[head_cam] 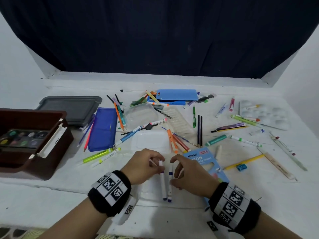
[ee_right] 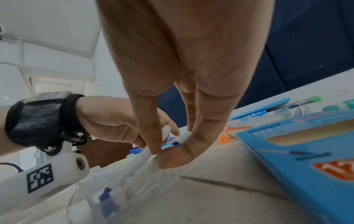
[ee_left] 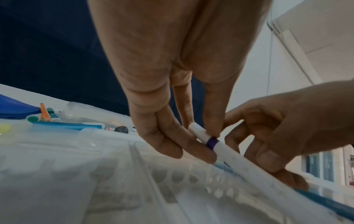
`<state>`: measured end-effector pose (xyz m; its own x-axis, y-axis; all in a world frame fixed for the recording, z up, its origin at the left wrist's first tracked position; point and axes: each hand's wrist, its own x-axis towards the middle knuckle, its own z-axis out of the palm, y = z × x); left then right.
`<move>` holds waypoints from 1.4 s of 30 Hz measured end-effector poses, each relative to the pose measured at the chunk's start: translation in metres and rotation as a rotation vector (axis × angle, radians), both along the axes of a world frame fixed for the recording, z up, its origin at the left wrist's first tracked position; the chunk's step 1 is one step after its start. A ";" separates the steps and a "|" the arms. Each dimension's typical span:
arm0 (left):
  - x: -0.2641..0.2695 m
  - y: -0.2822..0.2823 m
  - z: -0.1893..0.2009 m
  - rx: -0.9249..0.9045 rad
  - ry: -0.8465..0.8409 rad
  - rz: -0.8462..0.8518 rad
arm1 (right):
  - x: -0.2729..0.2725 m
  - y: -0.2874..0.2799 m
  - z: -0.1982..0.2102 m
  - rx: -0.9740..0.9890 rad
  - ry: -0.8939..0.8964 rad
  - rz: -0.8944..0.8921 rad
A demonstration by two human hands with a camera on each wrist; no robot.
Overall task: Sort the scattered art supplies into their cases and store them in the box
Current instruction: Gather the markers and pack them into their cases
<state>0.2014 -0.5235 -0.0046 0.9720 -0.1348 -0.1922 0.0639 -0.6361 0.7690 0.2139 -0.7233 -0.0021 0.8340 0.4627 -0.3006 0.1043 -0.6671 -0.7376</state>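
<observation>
Fingertips of the left hand pinched a purple-banded white marker, while the right hand pinched a blue-banded marker beside it, both over a clear slotted tray, near a blue pencil box.

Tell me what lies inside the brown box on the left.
In the brown box a paint palette with round colour pans lies in the upper part. The lower part is dark, and the box's near wall hides its floor, so anything deeper cannot be seen.
</observation>
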 end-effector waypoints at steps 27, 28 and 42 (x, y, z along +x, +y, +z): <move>-0.007 -0.009 -0.008 0.746 -0.063 -0.376 | -0.011 0.014 0.021 -0.451 -0.279 0.275; -0.006 -0.009 -0.008 0.733 -0.053 -0.370 | -0.011 0.015 0.020 -0.459 -0.278 0.261; 0.007 -0.012 0.000 0.779 0.024 -0.396 | 0.002 0.017 0.008 -0.494 -0.309 0.289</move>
<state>0.2083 -0.5358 -0.0042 0.8758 -0.2837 -0.3905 -0.2627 -0.9589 0.1075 0.2157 -0.7064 0.0056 0.7784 0.5503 -0.3020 0.4889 -0.8332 -0.2583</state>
